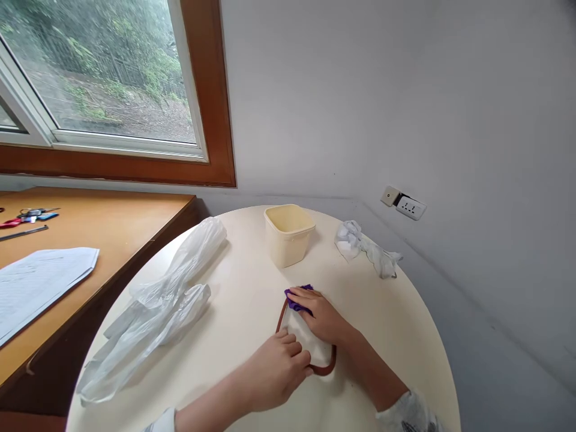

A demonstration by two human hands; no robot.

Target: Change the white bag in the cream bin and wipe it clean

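Observation:
A flat, rounded piece with a brown rim point(332, 363) and a pale middle lies on the round table in front of me. Whether that middle is a mirror, clear or plain white, I cannot tell. My left hand point(282, 367) is closed with curled fingers at its near left edge, holding it by the rim. At the far edge, my right hand point(320, 315) presses a crumpled purple cloth point(297, 300) onto the piece. Part of the cloth is hidden beneath those fingers.
A cream plastic tub point(290, 240) stands beyond my hands. Crumpled clear plastic bags point(166, 300) stretch along the left side of the white table point(243, 288); a smaller bag point(364, 247) lies at right. A wooden desk point(121, 210) with papers point(40, 276) adjoins on the left.

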